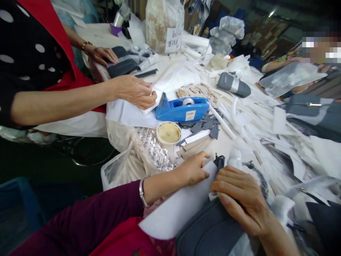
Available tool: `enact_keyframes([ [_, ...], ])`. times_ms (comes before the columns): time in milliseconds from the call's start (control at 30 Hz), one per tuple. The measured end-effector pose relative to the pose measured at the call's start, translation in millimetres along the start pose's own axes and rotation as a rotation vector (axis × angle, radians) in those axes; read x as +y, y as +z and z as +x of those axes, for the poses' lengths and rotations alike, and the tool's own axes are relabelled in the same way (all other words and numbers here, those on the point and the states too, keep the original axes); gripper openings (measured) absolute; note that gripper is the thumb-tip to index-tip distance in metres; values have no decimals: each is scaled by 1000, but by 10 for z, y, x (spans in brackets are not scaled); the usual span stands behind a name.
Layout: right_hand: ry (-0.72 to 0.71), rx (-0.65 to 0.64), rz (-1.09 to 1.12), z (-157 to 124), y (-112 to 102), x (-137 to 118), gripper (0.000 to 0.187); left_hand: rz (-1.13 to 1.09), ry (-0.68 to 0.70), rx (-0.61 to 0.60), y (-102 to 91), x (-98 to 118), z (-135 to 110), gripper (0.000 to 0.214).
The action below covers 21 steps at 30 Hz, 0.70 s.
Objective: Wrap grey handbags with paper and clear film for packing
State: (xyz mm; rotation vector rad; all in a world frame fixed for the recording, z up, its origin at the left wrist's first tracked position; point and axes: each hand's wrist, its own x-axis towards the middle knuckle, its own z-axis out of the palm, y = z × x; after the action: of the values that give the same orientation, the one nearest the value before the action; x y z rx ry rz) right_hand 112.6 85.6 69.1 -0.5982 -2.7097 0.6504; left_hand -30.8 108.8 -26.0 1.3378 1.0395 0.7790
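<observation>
A blue stool (20,209) stands leftmost, my half-closed left hand (195,169) holds a white sheet (176,209) beside the grey bag (210,227) before me, my right hand (239,195) curls over the bag's top, and pale scraps (297,161) litter the worktop (211,145).

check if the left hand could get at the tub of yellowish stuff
Probably yes: the tub is open-topped, nothing covers it, and only low scraps lie between it and the left hand. That hand is at the white sheet, though, so may need to leave it first.
</observation>
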Motion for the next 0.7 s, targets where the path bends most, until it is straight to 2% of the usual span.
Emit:
enact_keyframes([
  [133,45,-19,-36,-2,16,17,27,97,-7,76,168,9,198,53],
  [200,86,-47,-49,4,24,35,30,149,45,17,113,40,137,43],
  [267,121,-72,-60,11,31,54,33,218,168,-100,-62,102,-95,34],
  [333,140,-82,-68,15,36,74,34,299,279,-204,-312,180,-456,48],
  [433,137,-95,-80,14,38,103,37,403,286,-267,-646,257,-997,60],
  [500,141,-101,-85,11,40,120,38,393,292,-297,-737,235,-1220,56],
  [600,171,-100,-55,13,34,133,36,269,329,-287,-663,113,-1292,43],
  [700,155,-80,7,33,6,121,32,152,272,-117,-489,22,-1169,29],
])
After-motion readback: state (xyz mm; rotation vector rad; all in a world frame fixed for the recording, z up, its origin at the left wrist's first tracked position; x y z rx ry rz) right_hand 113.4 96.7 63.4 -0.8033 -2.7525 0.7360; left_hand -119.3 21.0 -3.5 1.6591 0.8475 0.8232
